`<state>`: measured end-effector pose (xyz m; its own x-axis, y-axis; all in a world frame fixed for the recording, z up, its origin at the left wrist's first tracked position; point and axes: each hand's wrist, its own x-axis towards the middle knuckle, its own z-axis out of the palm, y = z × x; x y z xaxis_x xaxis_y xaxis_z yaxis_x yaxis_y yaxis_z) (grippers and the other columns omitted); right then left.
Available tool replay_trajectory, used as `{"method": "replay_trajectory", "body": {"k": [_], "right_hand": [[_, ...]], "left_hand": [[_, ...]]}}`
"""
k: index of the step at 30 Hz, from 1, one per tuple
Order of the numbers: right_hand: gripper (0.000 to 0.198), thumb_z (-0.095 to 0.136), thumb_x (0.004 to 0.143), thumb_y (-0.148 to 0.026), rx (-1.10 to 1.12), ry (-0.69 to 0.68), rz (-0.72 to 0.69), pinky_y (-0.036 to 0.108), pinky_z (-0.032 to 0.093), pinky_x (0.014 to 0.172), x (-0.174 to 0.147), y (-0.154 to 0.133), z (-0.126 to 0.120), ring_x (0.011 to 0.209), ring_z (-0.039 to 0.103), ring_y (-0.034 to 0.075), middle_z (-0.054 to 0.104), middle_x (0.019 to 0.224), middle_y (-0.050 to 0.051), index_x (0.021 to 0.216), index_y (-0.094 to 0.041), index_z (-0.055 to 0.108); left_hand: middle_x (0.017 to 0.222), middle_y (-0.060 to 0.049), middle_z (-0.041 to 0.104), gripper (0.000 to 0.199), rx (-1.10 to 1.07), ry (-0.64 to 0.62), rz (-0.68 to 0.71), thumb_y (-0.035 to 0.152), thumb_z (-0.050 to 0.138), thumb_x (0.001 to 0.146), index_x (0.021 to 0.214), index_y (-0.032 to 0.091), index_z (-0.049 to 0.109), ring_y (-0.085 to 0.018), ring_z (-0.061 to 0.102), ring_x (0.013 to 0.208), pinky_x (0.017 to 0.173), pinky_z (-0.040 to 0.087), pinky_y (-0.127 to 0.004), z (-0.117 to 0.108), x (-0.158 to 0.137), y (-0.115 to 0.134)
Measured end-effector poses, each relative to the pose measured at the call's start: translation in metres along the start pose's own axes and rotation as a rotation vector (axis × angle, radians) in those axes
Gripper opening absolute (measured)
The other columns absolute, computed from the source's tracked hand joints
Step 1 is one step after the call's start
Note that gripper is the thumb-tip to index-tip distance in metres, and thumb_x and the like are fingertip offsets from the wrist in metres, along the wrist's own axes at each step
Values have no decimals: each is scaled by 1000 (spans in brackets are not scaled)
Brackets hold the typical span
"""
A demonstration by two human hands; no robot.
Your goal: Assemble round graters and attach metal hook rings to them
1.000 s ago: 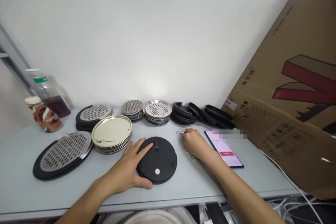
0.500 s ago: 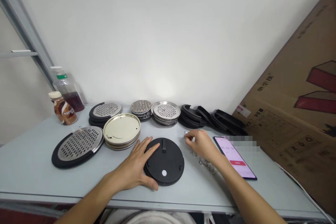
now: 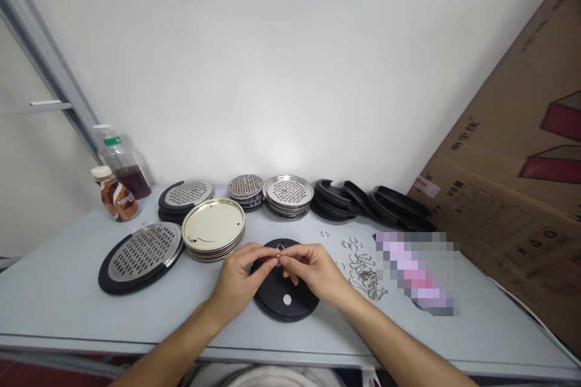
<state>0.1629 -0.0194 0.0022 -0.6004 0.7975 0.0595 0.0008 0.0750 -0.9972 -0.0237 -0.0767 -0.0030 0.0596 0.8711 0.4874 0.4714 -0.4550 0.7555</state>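
Observation:
Both my hands meet above a round black disc [image 3: 272,299] that lies flat near the table's front. Between the fingertips of my left hand [image 3: 242,275] and my right hand [image 3: 313,272] is a small metal ring [image 3: 280,247], its loop standing up from the pinch. Both hands are closed on it. A white round dot shows on the disc's near side; its far part is partly covered by my fingers. To the right lies a loose pile of metal rings and clips [image 3: 365,272], with a single ring [image 3: 324,234] apart behind it.
Cream round plates [image 3: 215,224] are stacked left of the disc, beside a perforated metal disc in a black rim [image 3: 143,257]. Perforated metal discs [image 3: 288,193] and black curved rims [image 3: 336,202] line the wall. Bottles [image 3: 115,196] stand left; a cardboard box [image 3: 512,193] leans right.
My left hand has lifted off the black disc's edge. My right hand has come left from beside the metal pieces, and both now pinch a small ring over the disc.

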Motion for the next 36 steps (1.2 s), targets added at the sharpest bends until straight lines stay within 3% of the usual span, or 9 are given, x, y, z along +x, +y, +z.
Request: {"method": "replay_trajectory", "body": {"k": [6, 11, 15, 19, 22, 25, 28, 31, 36], "right_hand": [[36, 73, 80, -45, 142, -10, -36, 26, 47, 56, -1, -1, -4, 65, 61, 13, 70, 88, 5, 101, -17, 65], [31, 65, 87, -41, 162, -51, 4, 23, 42, 53, -4, -6, -8, 59, 57, 11, 65, 77, -1, 105, -20, 50], [31, 62, 89, -40, 144, -126, 39, 21, 35, 50, -7, -5, -5, 52, 49, 8, 62, 70, -4, 108, -19, 51], [37, 64, 87, -46, 183, -147, 109, 22, 34, 49, -8, -6, -4, 51, 46, 8, 63, 71, -1, 108, -16, 58], [31, 66, 87, -41, -33, -69, 27, 24, 39, 54, -10, -6, -2, 57, 50, 10, 62, 75, 1, 108, -18, 65], [24, 57, 94, -30, -440, 41, -255, 30, 47, 68, -14, -1, 1, 75, 58, 17, 64, 87, 6, 113, -22, 69], [33, 44, 100, -25, -663, 39, -442, 34, 50, 75, -16, 6, 3, 85, 60, 21, 64, 96, 10, 126, -24, 64], [35, 41, 101, -25, -681, 52, -440, 32, 50, 74, -15, 6, 4, 84, 60, 21, 64, 95, 10, 128, -24, 63], [26, 50, 98, -27, -558, 54, -267, 29, 45, 73, -14, -8, 1, 78, 60, 18, 66, 81, 4, 102, -25, 76]], "left_hand": [[92, -5, 75, 15, -155, 70, -204, 30, 65, 90, 94, 19, 74, -20, 70, 88, 83, 55, -29, -6, 7, 2], [94, -6, 74, 19, -233, -16, -229, 35, 64, 90, 93, 18, 71, -20, 69, 90, 81, 55, -29, -1, 15, 9], [87, -4, 74, 20, -331, -78, -284, 36, 64, 89, 92, 17, 71, -19, 70, 81, 77, 56, -28, 4, 14, 11], [83, -5, 75, 19, -349, -61, -320, 34, 69, 85, 89, 16, 73, -19, 70, 78, 74, 56, -27, 3, 10, 8], [84, -6, 77, 18, -362, -6, -335, 33, 71, 83, 89, 16, 75, -20, 71, 79, 74, 56, -27, 2, 8, 5], [86, -6, 77, 18, -360, 31, -336, 32, 71, 83, 89, 16, 75, -20, 72, 81, 76, 57, -28, 3, 6, 3], [83, -5, 76, 18, -354, 27, -327, 33, 71, 83, 88, 16, 75, -20, 71, 79, 75, 58, -28, 5, 5, 2], [81, -4, 75, 18, -351, 34, -317, 33, 70, 85, 91, 16, 74, -18, 71, 74, 72, 58, -27, 8, 3, 0], [87, -3, 75, 16, -241, 67, -220, 29, 66, 90, 100, 20, 74, -16, 70, 74, 71, 58, -25, 9, -4, -3]]}}
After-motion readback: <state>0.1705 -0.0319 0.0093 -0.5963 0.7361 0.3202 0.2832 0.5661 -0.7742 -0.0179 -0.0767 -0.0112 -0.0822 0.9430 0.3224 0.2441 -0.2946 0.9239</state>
